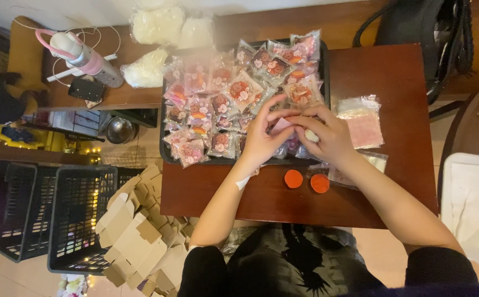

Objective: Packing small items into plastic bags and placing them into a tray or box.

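Small pink pouch (281, 125): held between both hands above the near edge of the black tray, roughly at the middle of the table; only a pale pink corner of it shows between the fingers
Left hand (262, 137): fingers curled and pinching the left side of the pouch, thumb and forefinger closed on it; wrist comes in from below, over the table's front half
Right hand (330, 135): fingers bent and closed round a small white round piece (311, 135), its fingertips also meeting the pouch; whether the white piece is partly inside the pouch cannot be told
Black tray (326, 82): lies on the far half of the table, heaped with sealed clear packets (239, 91) printed with pink flowers, each with a reddish or orange round inside
Two orange-red rounds (306, 181): lie bare on the table just below the hands, side by side, close but apart
Stack of empty pouches (362, 124): right of the tray, just beside the right hand; a further clear one lies under the right wrist
Wooden table (393, 181): dark red-brown, square
Folded cardboard boxes (135, 231): piled on the floor at the left, beside black plastic crates (52, 214)
Pink and white bottle (82, 58): lies on the shelf at the far left, near white bags (157, 25)
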